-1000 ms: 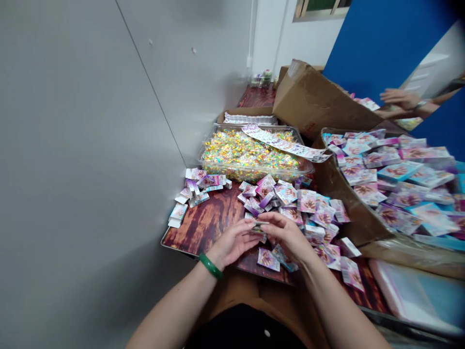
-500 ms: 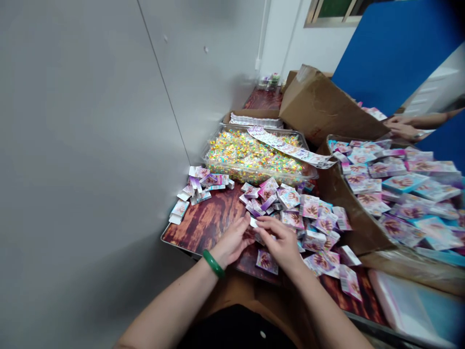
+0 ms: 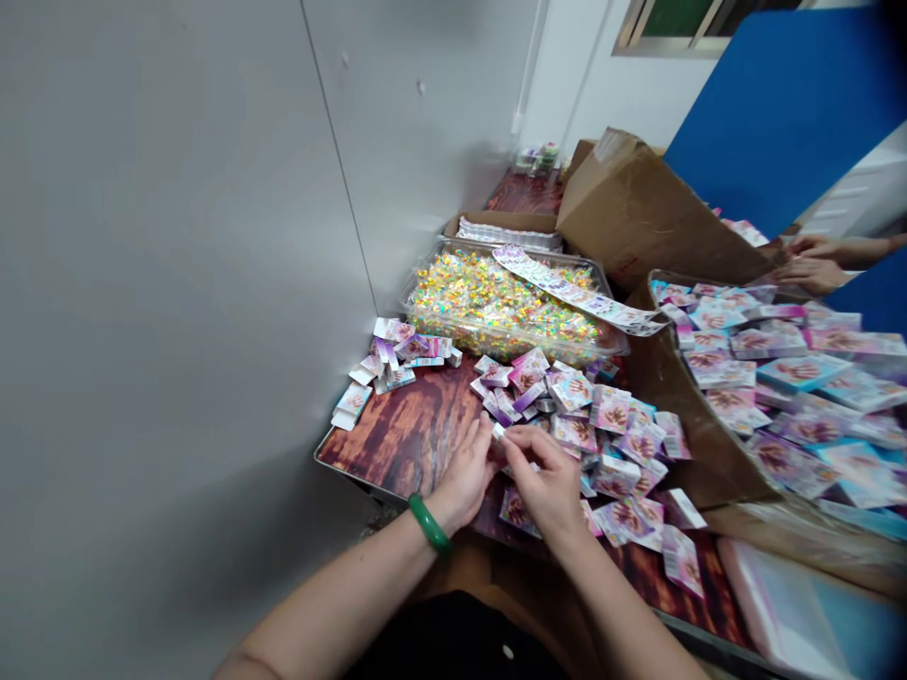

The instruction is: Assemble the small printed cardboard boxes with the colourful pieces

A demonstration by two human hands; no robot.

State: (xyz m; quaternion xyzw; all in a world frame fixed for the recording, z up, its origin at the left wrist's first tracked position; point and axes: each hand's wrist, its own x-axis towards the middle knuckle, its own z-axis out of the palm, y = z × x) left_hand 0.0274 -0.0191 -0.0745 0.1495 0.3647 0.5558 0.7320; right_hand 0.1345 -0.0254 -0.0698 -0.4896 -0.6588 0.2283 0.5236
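Can pass low over bare table (image 3: 415, 416), between the box cluster (image 3: 419, 348) at left and the box pile (image 3: 613, 409) at right. Narrowed on the near right by the left hand (image 3: 466, 477) and right hand (image 3: 553, 480), close together. Blocked leftward by the grey wall (image 3: 213, 283), ahead by the clear tub (image 3: 488, 333), beyond the pile by the carton (image 3: 719, 458).

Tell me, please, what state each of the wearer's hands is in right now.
Left hand: curled closed around a small white item, mostly hidden.
Right hand: closed, pinching the small white item too.
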